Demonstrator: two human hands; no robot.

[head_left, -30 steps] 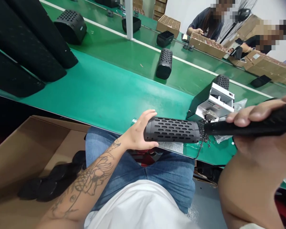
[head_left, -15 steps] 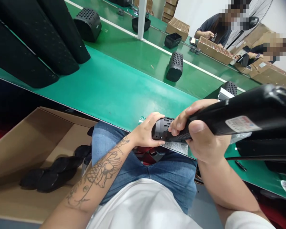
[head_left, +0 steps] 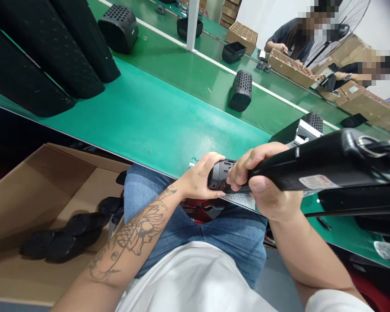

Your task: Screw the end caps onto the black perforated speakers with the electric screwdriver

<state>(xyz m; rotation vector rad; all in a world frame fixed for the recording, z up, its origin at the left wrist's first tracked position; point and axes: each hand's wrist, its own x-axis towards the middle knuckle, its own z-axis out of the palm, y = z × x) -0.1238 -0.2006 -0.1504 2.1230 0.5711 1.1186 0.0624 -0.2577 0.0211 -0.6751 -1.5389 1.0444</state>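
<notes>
Green bench [head_left: 143,117]: tool [head_left: 315,161] over shell [head_left: 217,175].
Your left hand [head_left: 200,177] half-wraps the shell; your right hand [head_left: 267,186], curled round the tool, has swung over, apparently ready.

A co-worker [head_left: 289,37] in a dark top is behind a long carton [head_left: 287,70], near a fan [head_left: 343,31]

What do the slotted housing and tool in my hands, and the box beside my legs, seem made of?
Slotted housing: probably matte plastic, by its dull surface. Tool: glossy black, perhaps plastic or painted metal; highlights streak it. Box: dull brown cardboard, by its creased walls.
</notes>
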